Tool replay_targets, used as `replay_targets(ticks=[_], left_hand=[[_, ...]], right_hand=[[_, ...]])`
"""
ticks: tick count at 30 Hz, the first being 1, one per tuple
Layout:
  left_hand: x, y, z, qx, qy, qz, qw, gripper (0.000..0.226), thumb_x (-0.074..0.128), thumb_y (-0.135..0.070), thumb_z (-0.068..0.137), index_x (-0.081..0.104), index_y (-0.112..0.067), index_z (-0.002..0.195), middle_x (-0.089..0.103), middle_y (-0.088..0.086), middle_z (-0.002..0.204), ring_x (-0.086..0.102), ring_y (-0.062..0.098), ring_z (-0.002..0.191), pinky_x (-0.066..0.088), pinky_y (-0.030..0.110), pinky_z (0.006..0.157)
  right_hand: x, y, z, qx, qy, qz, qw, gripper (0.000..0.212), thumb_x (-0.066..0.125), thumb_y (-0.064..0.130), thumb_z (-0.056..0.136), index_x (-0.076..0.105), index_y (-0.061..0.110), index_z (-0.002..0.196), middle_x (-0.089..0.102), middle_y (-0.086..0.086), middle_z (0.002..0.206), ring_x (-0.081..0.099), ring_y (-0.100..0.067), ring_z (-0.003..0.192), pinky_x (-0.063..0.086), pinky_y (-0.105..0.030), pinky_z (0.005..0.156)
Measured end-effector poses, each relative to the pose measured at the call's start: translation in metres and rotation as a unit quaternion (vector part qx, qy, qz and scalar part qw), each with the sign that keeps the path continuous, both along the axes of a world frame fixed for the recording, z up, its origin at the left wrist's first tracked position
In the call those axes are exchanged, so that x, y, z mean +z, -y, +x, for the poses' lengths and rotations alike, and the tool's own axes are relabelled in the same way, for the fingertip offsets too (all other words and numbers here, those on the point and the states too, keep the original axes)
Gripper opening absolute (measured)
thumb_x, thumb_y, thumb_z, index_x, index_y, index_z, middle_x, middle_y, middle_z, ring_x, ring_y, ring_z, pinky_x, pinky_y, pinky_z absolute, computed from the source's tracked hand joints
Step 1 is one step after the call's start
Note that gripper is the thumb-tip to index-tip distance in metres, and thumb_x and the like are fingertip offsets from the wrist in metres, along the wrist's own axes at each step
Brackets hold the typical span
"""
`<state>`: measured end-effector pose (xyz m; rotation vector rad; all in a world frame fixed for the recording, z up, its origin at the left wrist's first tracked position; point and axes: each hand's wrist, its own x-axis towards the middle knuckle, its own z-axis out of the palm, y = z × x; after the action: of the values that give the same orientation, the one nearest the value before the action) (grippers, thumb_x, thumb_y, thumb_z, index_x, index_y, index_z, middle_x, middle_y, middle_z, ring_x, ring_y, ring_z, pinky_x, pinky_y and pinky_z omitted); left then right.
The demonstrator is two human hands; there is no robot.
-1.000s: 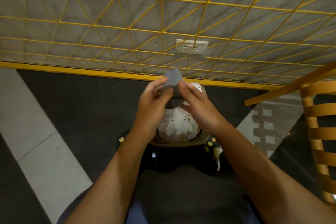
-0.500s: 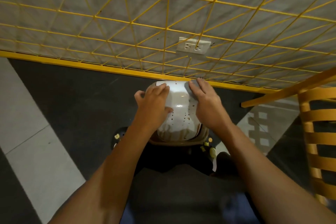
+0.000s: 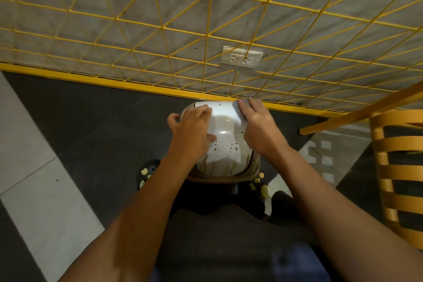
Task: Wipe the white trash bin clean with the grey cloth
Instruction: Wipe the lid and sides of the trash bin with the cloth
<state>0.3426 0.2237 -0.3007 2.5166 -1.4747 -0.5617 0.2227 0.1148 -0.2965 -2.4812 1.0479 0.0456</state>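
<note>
The white trash bin (image 3: 225, 135) lies on its side on the dark floor, its brown rim toward me. Brown spots and drip streaks mark its white side. My left hand (image 3: 194, 130) lies flat on the bin's left side and holds it. My right hand (image 3: 259, 127) presses the grey cloth (image 3: 239, 109) against the bin's upper right side, near its base. Only a small edge of the cloth shows beyond my fingers.
A grey wall with a yellow wire grid (image 3: 206, 30) and a white socket (image 3: 241, 59) stands just behind the bin. A yellow wooden chair (image 3: 398, 155) is at the right. My dark shoes (image 3: 147, 173) flank the bin on the black-and-white floor (image 3: 45, 190).
One second ago both hands held the cloth up above the bin. They have come down onto the bin, left hand bracing it, right hand pressing the cloth against its side.
</note>
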Motion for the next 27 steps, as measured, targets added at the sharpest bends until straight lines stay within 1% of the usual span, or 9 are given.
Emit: replay_targets(ticks=[3, 5, 7, 10, 13, 15, 19, 24, 27], left_hand=[[0.0, -0.001, 0.0, -0.007, 0.017, -0.004, 1.0, 0.064, 0.057, -0.037, 0.087, 0.028, -0.023, 0.142, 0.029, -0.006, 0.148, 0.023, 0.013, 0.136, 0.014, 0.039, 0.101], [0.0, -0.001, 0.002, -0.011, 0.024, -0.004, 1.0, 0.064, 0.056, -0.04, 0.087, 0.027, -0.023, 0.142, 0.029, -0.006, 0.148, 0.023, 0.013, 0.136, 0.015, 0.04, 0.101], [0.0, -0.002, 0.002, -0.014, 0.023, -0.001, 1.0, 0.065, 0.055, -0.041, 0.087, 0.026, -0.024, 0.143, 0.027, -0.007, 0.149, 0.022, 0.013, 0.137, 0.015, 0.04, 0.102], [0.0, -0.001, 0.001, -0.012, 0.016, -0.003, 1.0, 0.065, 0.055, -0.04, 0.088, 0.025, -0.023, 0.144, 0.027, -0.006, 0.15, 0.021, 0.014, 0.138, 0.015, 0.041, 0.103], [-0.001, -0.001, 0.0, -0.009, 0.017, 0.001, 1.0, 0.064, 0.055, -0.039, 0.088, 0.026, -0.024, 0.143, 0.027, -0.006, 0.15, 0.02, 0.014, 0.138, 0.015, 0.041, 0.103], [-0.001, 0.0, 0.001, -0.006, 0.019, 0.002, 1.0, 0.064, 0.055, -0.04, 0.088, 0.026, -0.025, 0.143, 0.027, -0.007, 0.15, 0.02, 0.013, 0.138, 0.016, 0.041, 0.103], [-0.003, 0.0, 0.001, 0.004, 0.013, -0.003, 1.0, 0.064, 0.058, -0.04, 0.085, 0.03, -0.025, 0.141, 0.029, -0.008, 0.149, 0.022, 0.013, 0.137, 0.015, 0.041, 0.102], [-0.003, -0.001, 0.003, 0.005, 0.011, -0.01, 1.0, 0.066, 0.059, -0.042, 0.084, 0.031, -0.026, 0.142, 0.029, -0.009, 0.149, 0.021, 0.011, 0.138, 0.014, 0.042, 0.104], [-0.003, 0.0, 0.002, 0.004, 0.003, -0.004, 1.0, 0.066, 0.059, -0.041, 0.085, 0.03, -0.026, 0.142, 0.027, -0.01, 0.15, 0.021, 0.011, 0.138, 0.013, 0.042, 0.106]], right_hand=[[-0.004, -0.014, 0.001, 0.059, 0.036, 0.009, 0.998, 0.061, 0.041, -0.002, 0.074, 0.044, 0.002, 0.134, 0.045, -0.019, 0.134, 0.039, -0.037, 0.127, 0.034, -0.048, 0.107], [-0.008, -0.025, -0.01, 0.075, 0.041, 0.018, 0.996, 0.058, 0.041, 0.008, 0.081, 0.04, 0.006, 0.139, 0.039, -0.016, 0.142, 0.034, -0.035, 0.135, 0.034, -0.048, 0.109], [-0.01, -0.027, -0.022, 0.042, 0.038, 0.02, 0.998, 0.055, 0.046, 0.019, 0.089, 0.035, 0.01, 0.142, 0.03, -0.013, 0.15, 0.024, -0.03, 0.142, 0.027, -0.044, 0.116], [-0.007, -0.016, -0.019, -0.028, 0.065, 0.021, 0.997, 0.052, 0.039, 0.035, 0.096, 0.037, 0.011, 0.141, 0.029, -0.014, 0.151, 0.023, -0.026, 0.142, 0.021, -0.034, 0.117], [-0.007, 0.006, 0.003, -0.088, 0.067, 0.077, 0.991, 0.042, 0.035, 0.029, 0.1, 0.043, 0.013, 0.137, 0.039, -0.01, 0.146, 0.03, -0.021, 0.137, 0.021, -0.025, 0.109], [-0.01, 0.016, 0.02, -0.097, 0.07, 0.077, 0.99, 0.037, 0.036, 0.027, 0.099, 0.053, 0.012, 0.129, 0.051, -0.01, 0.134, 0.041, -0.023, 0.126, 0.029, -0.027, 0.102], [-0.017, 0.002, 0.036, 0.003, 0.094, -0.011, 0.996, 0.032, 0.041, 0.02, 0.097, 0.062, 0.006, 0.117, 0.064, -0.013, 0.116, 0.055, -0.027, 0.111, 0.034, -0.029, 0.095], [-0.018, -0.005, 0.01, 0.072, 0.12, -0.068, 0.988, 0.035, 0.038, 0.023, 0.098, 0.059, 0.009, 0.123, 0.061, -0.009, 0.121, 0.052, -0.023, 0.115, 0.037, -0.029, 0.101], [-0.019, 0.012, 0.009, -0.031, 0.083, -0.037, 0.995, 0.037, 0.039, 0.024, 0.097, 0.057, 0.008, 0.125, 0.059, -0.011, 0.126, 0.05, -0.027, 0.119, 0.035, -0.033, 0.102]])
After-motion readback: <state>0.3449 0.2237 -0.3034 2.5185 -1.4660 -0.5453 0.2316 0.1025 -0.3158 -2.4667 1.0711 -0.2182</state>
